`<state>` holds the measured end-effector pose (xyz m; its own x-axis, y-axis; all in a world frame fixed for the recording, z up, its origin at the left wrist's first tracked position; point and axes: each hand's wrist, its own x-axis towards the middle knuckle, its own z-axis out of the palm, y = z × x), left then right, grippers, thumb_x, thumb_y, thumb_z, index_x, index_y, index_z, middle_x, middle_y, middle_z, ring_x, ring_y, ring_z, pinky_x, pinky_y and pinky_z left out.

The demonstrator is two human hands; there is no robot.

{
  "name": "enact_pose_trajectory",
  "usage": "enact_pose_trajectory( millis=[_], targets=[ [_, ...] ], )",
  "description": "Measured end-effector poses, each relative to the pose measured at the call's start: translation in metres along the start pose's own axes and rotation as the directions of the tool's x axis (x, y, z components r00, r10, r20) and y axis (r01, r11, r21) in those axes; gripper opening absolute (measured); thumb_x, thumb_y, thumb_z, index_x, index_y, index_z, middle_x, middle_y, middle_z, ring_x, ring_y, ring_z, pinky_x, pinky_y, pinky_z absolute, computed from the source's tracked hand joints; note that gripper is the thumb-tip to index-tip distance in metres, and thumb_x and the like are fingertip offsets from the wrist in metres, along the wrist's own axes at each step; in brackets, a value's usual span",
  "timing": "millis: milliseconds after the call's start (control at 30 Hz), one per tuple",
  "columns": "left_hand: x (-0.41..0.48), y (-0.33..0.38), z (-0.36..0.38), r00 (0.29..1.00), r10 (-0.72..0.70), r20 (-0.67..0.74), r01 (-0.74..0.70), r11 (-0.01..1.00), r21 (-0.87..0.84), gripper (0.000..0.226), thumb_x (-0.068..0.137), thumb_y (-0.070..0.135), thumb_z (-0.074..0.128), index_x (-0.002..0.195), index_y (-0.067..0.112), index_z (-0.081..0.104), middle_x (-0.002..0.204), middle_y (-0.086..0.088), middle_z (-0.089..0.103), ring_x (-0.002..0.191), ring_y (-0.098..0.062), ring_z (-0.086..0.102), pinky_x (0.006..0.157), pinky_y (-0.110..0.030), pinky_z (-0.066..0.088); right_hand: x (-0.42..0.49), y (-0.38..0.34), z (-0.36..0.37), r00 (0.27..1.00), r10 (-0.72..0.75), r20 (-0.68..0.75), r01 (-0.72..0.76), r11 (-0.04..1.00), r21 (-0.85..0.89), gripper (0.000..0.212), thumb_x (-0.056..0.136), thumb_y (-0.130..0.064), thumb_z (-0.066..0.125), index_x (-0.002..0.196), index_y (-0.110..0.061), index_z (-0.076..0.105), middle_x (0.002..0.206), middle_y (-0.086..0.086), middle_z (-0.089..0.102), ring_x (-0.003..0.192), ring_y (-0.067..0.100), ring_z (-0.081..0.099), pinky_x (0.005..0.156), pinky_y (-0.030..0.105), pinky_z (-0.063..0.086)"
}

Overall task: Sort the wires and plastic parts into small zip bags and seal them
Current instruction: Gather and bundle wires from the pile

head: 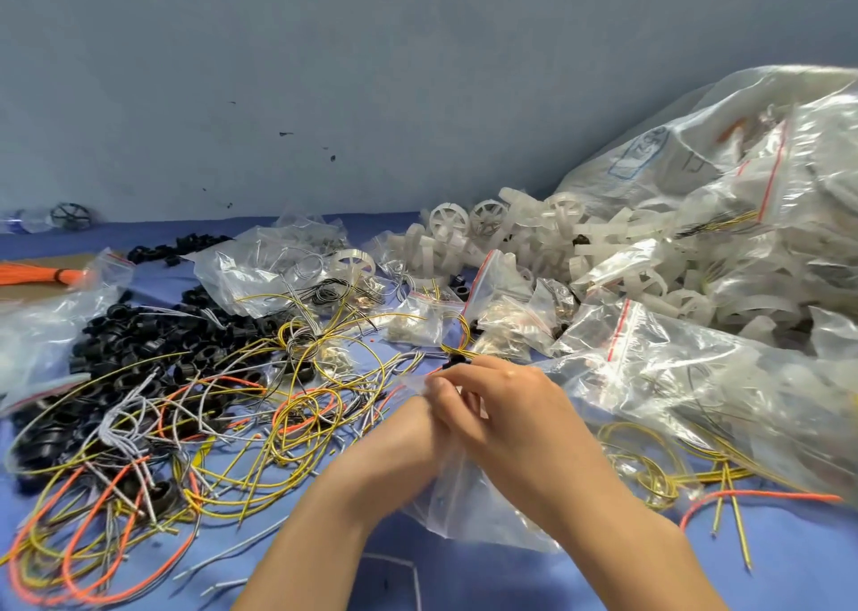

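Over tangled wires (302,406), crumpled clear zip bag (464,503), top edge pinched by both hands (394,448) (506,406).

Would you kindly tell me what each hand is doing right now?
Left hand: holds the small zip bag at its top edge.
Right hand: fingers pinch the same bag's top edge.

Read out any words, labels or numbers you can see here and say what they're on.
Blue boxed stamp with digits, on the large clear plastic sack: too blurred to read.
Dark scrawl beside it: unreadable.
No other text visible.
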<state>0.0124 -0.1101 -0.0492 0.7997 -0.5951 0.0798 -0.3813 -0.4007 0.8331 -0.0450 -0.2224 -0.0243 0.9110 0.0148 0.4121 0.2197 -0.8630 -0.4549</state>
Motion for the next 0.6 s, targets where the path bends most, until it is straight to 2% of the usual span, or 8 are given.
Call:
enact_pose_trajectory(
  millis=[67, 133, 233, 300, 400, 467, 533, 600],
  targets=[
    [-0.005, 0.0, -0.006, 0.992, -0.116, 0.056, 0.127, 0.96, -0.25, 0.035, 0.094, 0.0, 0.047, 0.083, 0.022, 0.072, 0.072, 0.015, 0.061, 0.064, 0.009, 0.056, 0.062, -0.006, 0.042, 0.001, 0.002, 0.002, 1.0, -0.001, -0.006, 0.001, 1.0, 0.001, 0.031, 0.1, -0.044, 0.043, 0.101, -0.028, 0.07, 0.097, -0.009, 0.067, 0.091, 0.012, 0.06, 0.085, 0.034, 0.044],
    [-0.013, -0.001, -0.012, 0.975, -0.17, 0.144, 0.219, 0.85, -0.479, 0.044, 0.09, -0.012, 0.042, 0.072, 0.013, 0.073, 0.07, -0.004, 0.065, 0.071, -0.011, 0.062, 0.062, -0.017, 0.047, 0.0, 0.005, 0.002, 1.0, -0.002, -0.011, 0.002, 1.0, 0.014, 0.029, 0.099, -0.043, 0.044, 0.101, -0.029, 0.07, 0.094, -0.009, 0.067, 0.089, 0.012, 0.06, 0.083, 0.033, 0.044],
    [-0.026, -0.006, -0.028, 0.964, -0.165, 0.21, 0.26, 0.757, -0.6, 0.051, 0.087, -0.023, 0.031, 0.084, 0.004, 0.074, 0.09, -0.006, 0.073, 0.088, -0.01, 0.069, 0.071, -0.018, 0.053, -0.002, 0.009, 0.001, 1.0, -0.007, 0.015, 0.007, 0.999, 0.037, 0.028, 0.098, -0.043, 0.045, 0.098, -0.029, 0.07, 0.087, -0.007, 0.065, 0.083, 0.013, 0.058, 0.08, 0.033, 0.045],
    [-0.034, -0.01, -0.037, 0.973, -0.204, 0.106, 0.227, 0.786, -0.575, 0.052, 0.085, -0.022, 0.031, 0.088, 0.003, 0.076, 0.098, -0.009, 0.075, 0.094, -0.014, 0.071, 0.075, -0.022, 0.057, -0.002, 0.013, 0.0, 0.999, -0.016, 0.04, 0.012, 0.996, 0.083, 0.032, 0.098, -0.045, 0.045, 0.091, -0.025, 0.069, 0.079, -0.005, 0.062, 0.073, 0.01, 0.054, 0.074, 0.034, 0.044],
    [-0.037, -0.014, -0.05, 0.927, -0.29, -0.238, 0.139, 0.854, -0.501, 0.047, 0.085, -0.019, 0.036, 0.069, 0.004, 0.073, 0.073, -0.007, 0.072, 0.066, -0.015, 0.068, 0.058, -0.025, 0.058, 0.003, 0.018, -0.005, 0.997, 0.022, 0.075, -0.039, 0.971, 0.235, 0.053, 0.098, -0.056, 0.04, 0.083, -0.011, 0.062, 0.068, 0.005, 0.055, 0.06, 0.013, 0.045, 0.065, 0.035, 0.041],
    [-0.023, -0.012, -0.057, 0.873, -0.285, -0.396, 0.099, 0.898, -0.429, 0.042, 0.087, -0.016, 0.038, 0.074, 0.007, 0.07, 0.068, -0.003, 0.066, 0.056, -0.01, 0.061, 0.054, -0.023, 0.056, 0.009, 0.024, -0.01, 0.997, 0.063, 0.054, -0.077, 0.949, 0.307, 0.061, 0.095, -0.061, 0.035, 0.09, -0.008, 0.066, 0.071, 0.009, 0.059, 0.064, 0.019, 0.051, 0.067, 0.037, 0.045],
    [0.006, -0.008, -0.062, 0.862, -0.211, -0.461, 0.081, 0.955, -0.285, 0.036, 0.091, -0.007, 0.042, 0.084, 0.015, 0.069, 0.079, 0.0, 0.066, 0.063, -0.009, 0.062, 0.059, -0.024, 0.055, 0.018, 0.031, -0.014, 0.994, 0.101, 0.028, -0.105, 0.939, 0.326, 0.056, 0.096, -0.057, 0.038, 0.093, -0.009, 0.068, 0.071, 0.008, 0.062, 0.068, 0.023, 0.055, 0.07, 0.038, 0.048],
    [0.05, -0.005, -0.064, 0.889, -0.113, -0.444, 0.079, 0.992, -0.094, 0.026, 0.094, 0.004, 0.048, 0.095, 0.023, 0.066, 0.094, 0.004, 0.066, 0.081, -0.012, 0.064, 0.071, -0.028, 0.053, 0.029, 0.04, -0.017, 0.991, 0.134, 0.005, -0.128, 0.935, 0.33, 0.043, 0.099, -0.047, 0.045, 0.092, -0.013, 0.071, 0.063, 0.0, 0.06, 0.064, 0.017, 0.054, 0.069, 0.037, 0.047]
  ],
)
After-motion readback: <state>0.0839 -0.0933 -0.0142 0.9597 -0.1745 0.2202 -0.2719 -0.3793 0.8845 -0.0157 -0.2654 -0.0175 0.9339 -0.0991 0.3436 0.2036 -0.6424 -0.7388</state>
